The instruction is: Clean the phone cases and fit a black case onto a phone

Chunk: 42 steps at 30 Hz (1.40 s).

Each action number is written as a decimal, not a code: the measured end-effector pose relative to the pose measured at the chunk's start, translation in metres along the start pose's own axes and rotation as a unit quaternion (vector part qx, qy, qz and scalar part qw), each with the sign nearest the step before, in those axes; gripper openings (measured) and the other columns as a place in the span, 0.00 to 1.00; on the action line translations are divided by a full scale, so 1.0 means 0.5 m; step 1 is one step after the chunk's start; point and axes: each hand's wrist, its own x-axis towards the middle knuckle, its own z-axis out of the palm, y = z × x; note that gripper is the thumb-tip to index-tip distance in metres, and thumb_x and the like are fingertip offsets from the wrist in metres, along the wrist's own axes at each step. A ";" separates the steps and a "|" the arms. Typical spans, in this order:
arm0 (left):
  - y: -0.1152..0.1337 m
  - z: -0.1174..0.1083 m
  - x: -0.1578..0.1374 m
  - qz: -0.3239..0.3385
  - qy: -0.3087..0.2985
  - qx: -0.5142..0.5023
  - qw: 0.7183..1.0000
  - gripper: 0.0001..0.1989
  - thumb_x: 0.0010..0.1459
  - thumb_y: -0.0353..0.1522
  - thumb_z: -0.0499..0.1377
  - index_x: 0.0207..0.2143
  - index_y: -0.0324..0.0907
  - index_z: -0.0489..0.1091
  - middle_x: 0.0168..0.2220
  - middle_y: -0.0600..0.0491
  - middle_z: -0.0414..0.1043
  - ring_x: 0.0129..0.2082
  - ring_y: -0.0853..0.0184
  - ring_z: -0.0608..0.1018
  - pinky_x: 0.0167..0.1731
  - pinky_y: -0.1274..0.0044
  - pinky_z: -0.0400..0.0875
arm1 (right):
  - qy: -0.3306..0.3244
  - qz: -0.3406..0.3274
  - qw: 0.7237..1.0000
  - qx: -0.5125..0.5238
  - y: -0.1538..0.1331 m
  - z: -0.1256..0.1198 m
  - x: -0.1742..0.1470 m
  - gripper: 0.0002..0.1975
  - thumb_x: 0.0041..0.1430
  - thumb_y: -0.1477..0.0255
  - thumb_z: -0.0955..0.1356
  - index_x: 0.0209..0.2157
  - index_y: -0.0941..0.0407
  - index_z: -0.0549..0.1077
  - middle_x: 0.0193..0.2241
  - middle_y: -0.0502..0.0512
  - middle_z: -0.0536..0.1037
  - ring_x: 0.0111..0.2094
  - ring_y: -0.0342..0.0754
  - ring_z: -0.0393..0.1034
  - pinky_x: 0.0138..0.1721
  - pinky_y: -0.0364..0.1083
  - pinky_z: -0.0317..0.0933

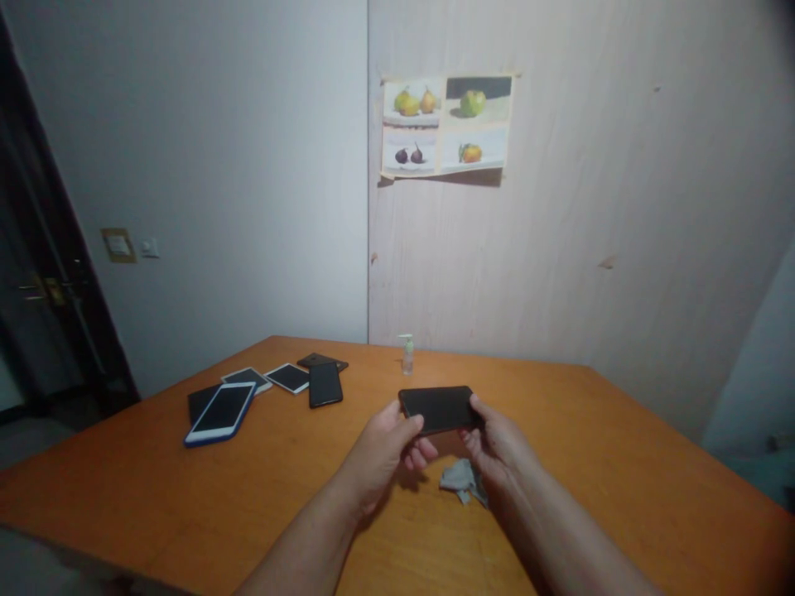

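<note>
Now, fingers [425, 452] curled, gripping dark phone [444, 409]

Held phone [440, 409] is plain black, table [261, 497] is a warm orange-brown, cloth [458, 475] is just light grey. The blue-edged phone [222, 412] is white and black up front. Wall panel [497, 273] is pale with kinda faint streaky grain.

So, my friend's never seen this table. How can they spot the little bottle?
Find the orange-brown table, and look near its far edge, below the fruit poster. Beyond the dark phone held between the left hand and right hand is a small bottle. It's see-through with a pump top and stands upright, while the phones to its left are lying down.
</note>
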 end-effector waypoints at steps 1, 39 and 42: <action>-0.002 -0.001 0.002 0.001 0.003 0.010 1.000 0.24 0.59 0.45 0.61 0.50 0.37 0.68 0.27 0.49 0.77 0.21 0.73 0.73 0.21 0.83 0.62 | 0.001 -0.006 1.000 -0.003 0.000 -0.001 0.001 0.02 0.61 0.73 0.70 0.35 0.57 0.74 0.30 0.55 0.80 0.27 0.44 0.74 0.21 0.39 0.67; -0.008 -0.026 0.026 0.110 0.065 0.093 0.987 0.21 0.61 0.43 0.59 0.52 0.41 0.70 0.44 0.46 0.76 0.39 0.63 0.77 0.39 0.75 0.72 | -0.114 -0.203 0.963 -0.138 -0.068 0.026 -0.044 0.19 0.50 0.55 0.75 0.37 0.55 0.76 0.30 0.49 0.77 0.34 0.47 0.69 0.38 0.43 0.61; 0.003 -0.022 0.024 0.120 0.075 0.057 0.988 0.22 0.62 0.43 0.58 0.53 0.39 0.71 0.46 0.46 0.76 0.45 0.60 0.76 0.48 0.71 0.69 | -0.115 -0.165 0.974 -0.104 -0.056 0.029 -0.048 0.19 0.50 0.56 0.75 0.36 0.55 0.75 0.30 0.49 0.77 0.33 0.47 0.69 0.36 0.43 0.61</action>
